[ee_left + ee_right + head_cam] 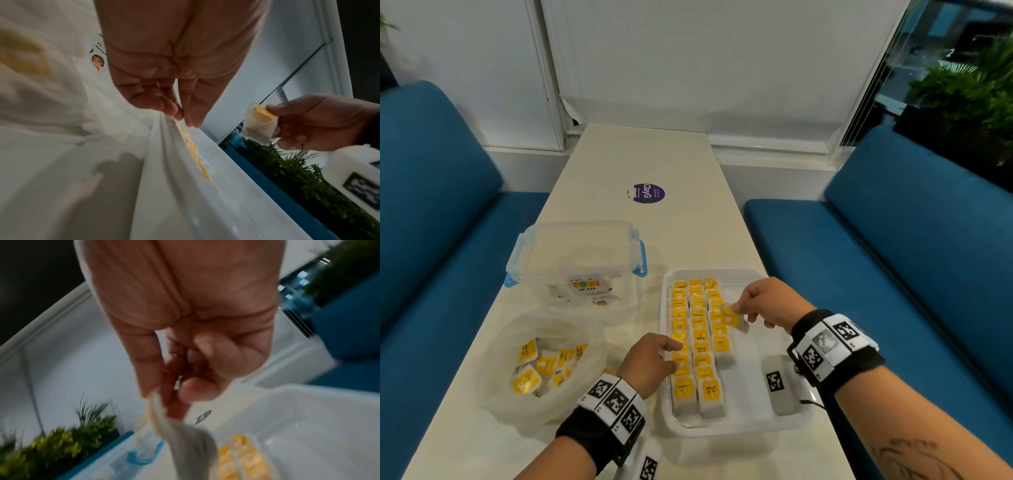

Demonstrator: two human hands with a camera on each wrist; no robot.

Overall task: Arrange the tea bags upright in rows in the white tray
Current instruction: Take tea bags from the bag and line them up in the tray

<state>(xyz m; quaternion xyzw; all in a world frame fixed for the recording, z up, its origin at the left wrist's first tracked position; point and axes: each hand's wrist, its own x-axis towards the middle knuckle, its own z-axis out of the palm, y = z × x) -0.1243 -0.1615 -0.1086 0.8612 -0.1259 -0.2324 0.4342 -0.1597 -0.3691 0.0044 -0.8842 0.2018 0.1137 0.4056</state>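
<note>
Pinching a single tea bag (731, 317) by its yellow tag between thumb and fingertips, the right hand (765, 303) hovers above the third row of bags in the white tray (739, 425), the pouch hanging below the fingers and clear of the bags beneath it; from the left wrist view the same tea bag (259, 124) shows a yellow tag at the top and dark leaf settled in its lower part, while the right wrist view is blurred and shows only a grey pouch (185, 439) dangling from the pinch. The left hand (650, 359) rests at the tray's left rim with its fingers loosely bent and close together, the tips touching the rim (170, 120) beside the first row and gripping nothing. Inside the tray stand three rows of tea bags (697, 342), tags up, the two left rows running nearly the tray's full length and the third row shorter. A white block with a black square marker (779, 383) lies in the tray's right part. Left of the tray on the white table (640, 157), a clear plastic bag (544, 370) holds loose tea bags, and behind it stands a clear lidded box with blue clips (578, 253). Blue benches (893, 257) flank the table.
</note>
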